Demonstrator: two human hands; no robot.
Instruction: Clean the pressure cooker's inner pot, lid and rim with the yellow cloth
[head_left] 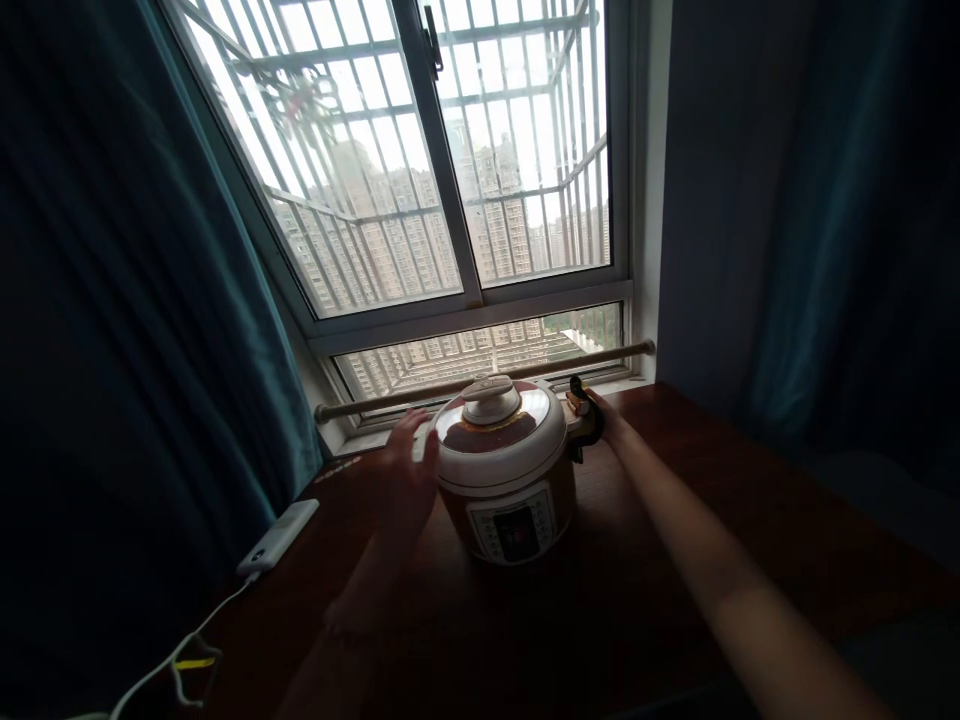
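A round electric pressure cooker (514, 500) with a white lid and a front control panel stands on a dark wooden table (660, 580) by the window. My left hand (411, 460) rests against the cooker's left side, fingers stretched out and apart. My right hand (600, 412) reaches to the cooker's right side, where its fingers close around the black side handle (583, 412) of the lid.
A white power bank (277, 538) with a white cable (180, 655) lies at the table's left edge. A wooden rod (450, 385) lies along the window sill behind the cooker. Dark teal curtains (135, 350) hang on both sides of the barred window.
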